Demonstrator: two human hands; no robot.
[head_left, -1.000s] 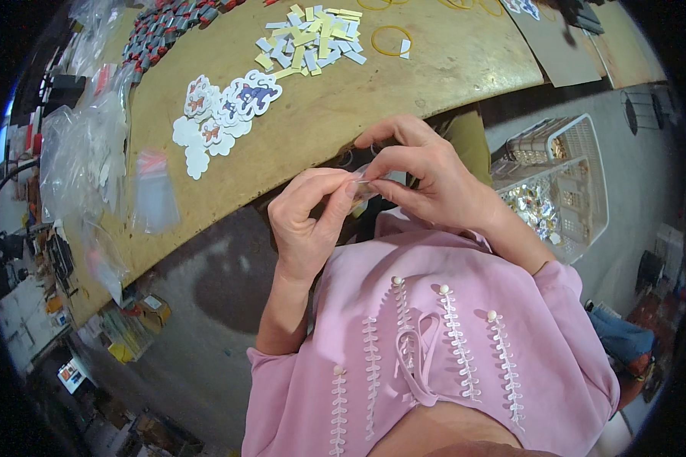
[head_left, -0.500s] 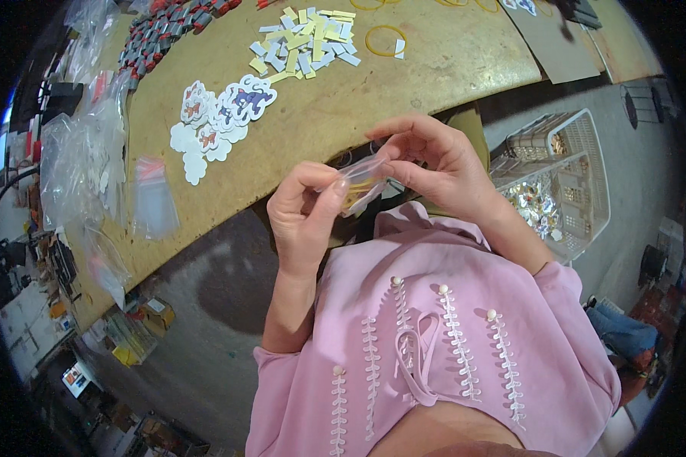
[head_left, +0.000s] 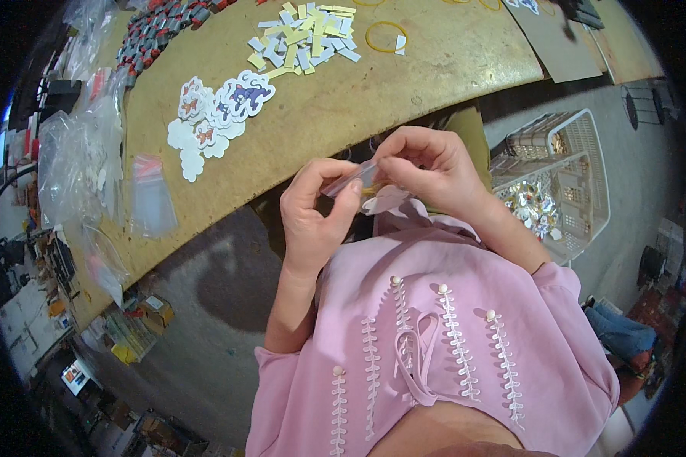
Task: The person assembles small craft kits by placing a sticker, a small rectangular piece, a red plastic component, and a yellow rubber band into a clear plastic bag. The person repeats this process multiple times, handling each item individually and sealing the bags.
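Note:
Between my two hands is a small clear zip bag (head_left: 369,175), held just off the table's near edge above my lap. My left hand (head_left: 316,209) pinches one end of its top edge, and my right hand (head_left: 434,167) pinches the other end. Something yellow and a pale, rounded piece show at the bag's lower part; my fingers hide much of it. On the table (head_left: 305,114) to the left lie cartoon-printed cutout stickers (head_left: 240,99) in a loose pile. A stack of flat empty zip bags (head_left: 152,199) with pink-red top edges rests near the table's left edge.
Yellow and white paper strips (head_left: 305,38) are heaped farther back, beside a yellow ring (head_left: 386,36). Grey and red small parts (head_left: 156,38) cover the far left. Crumpled plastic bags (head_left: 80,167) hang at the left edge. A white basket (head_left: 587,190) with shiny pieces stands at the right.
My right hand has come down and closed on the bag's edge. The bag has tilted and moved slightly right, and my left hand has shifted right with it.

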